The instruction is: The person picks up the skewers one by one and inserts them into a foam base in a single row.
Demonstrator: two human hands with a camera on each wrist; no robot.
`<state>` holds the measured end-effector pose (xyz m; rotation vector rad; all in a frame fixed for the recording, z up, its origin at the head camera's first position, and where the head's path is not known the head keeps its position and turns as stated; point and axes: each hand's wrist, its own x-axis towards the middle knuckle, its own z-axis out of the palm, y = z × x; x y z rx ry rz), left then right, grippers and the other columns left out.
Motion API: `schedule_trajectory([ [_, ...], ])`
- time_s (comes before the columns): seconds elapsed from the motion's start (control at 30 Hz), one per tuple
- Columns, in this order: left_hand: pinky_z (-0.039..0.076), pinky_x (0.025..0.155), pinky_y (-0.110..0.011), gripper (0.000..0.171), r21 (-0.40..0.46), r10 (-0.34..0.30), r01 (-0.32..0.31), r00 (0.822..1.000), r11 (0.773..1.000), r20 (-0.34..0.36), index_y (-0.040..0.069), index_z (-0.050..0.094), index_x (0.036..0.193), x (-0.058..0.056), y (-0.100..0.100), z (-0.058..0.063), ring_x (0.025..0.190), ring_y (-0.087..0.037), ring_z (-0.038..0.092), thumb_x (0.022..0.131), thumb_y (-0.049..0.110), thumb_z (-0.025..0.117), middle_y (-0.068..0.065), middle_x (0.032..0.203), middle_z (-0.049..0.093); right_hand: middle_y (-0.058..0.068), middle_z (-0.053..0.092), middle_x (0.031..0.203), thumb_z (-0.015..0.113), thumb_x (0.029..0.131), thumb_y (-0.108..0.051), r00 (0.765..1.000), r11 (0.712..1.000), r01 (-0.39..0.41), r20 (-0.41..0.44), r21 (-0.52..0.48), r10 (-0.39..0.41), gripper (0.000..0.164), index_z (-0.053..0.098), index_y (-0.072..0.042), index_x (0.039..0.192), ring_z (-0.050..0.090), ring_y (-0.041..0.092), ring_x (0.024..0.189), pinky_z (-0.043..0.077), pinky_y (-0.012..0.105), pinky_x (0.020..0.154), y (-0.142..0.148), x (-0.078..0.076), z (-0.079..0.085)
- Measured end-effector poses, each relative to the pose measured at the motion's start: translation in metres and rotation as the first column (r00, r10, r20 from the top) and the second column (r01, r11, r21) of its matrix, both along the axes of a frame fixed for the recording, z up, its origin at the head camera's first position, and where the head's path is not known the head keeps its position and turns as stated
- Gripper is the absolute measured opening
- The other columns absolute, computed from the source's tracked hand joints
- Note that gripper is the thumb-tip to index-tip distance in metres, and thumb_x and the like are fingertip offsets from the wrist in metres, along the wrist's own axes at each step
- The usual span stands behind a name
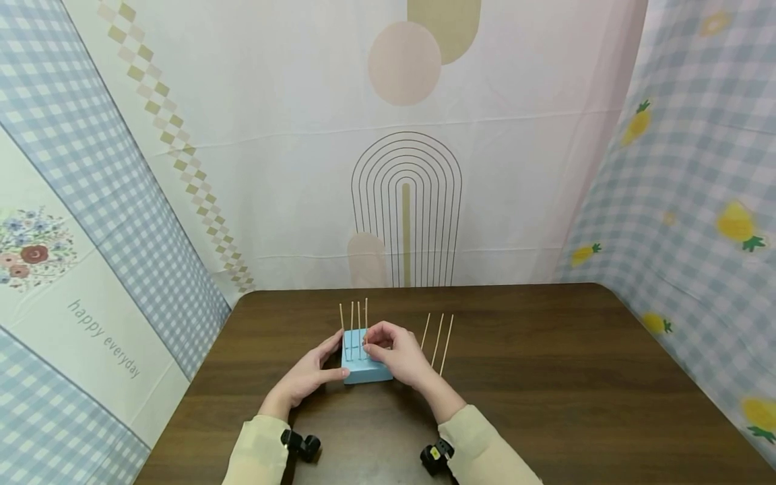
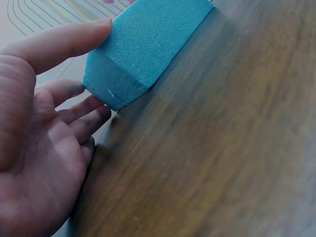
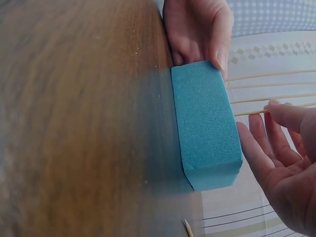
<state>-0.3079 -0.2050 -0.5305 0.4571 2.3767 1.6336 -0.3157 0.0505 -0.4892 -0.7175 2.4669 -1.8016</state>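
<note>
A light blue foam block (image 1: 368,375) sits on the table, with several thin wooden skewers standing upright in its top. My left hand (image 1: 306,374) holds the block at its left end, the thumb on the front upper edge and the fingers along the side. Between thumb and fingers my right hand (image 1: 397,353) pinches the rightmost upright skewer (image 3: 251,113) low down, close to the block's top. Whether its lower end is inside the foam is hard to tell. The block's plain front face (image 2: 153,42) fills the upper part of the left wrist view.
Three loose skewers (image 1: 447,342) lie on the brown wooden table (image 1: 545,384), to the right of my right hand. Behind the table hangs a patterned white cloth (image 1: 291,202), and checked cloths (image 1: 685,269) close off both sides.
</note>
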Motion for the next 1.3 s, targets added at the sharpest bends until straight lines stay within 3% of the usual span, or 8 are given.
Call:
schedule_trajectory([
  [1.3, 0.014, 0.128, -0.058, 0.093, -0.001, -0.018, 0.018, 1.0, 1.0, -0.014, 0.006, 0.024, 0.171, -0.0031, -0.0011, -0.0017, 0.163, -0.036, 0.016, 0.098, 0.024, 0.079, -0.016, 0.176, 0.023, -0.009, 0.074, 0.095, 0.078, 0.099, -0.01, 0.999, 0.995, 0.016, -0.035, 0.1, -0.012, 0.009, 0.072, -0.015, 0.101, 0.069, 0.01, 0.088, 0.056, 0.029, 0.082, -0.0031, -0.0016, -0.001],
])
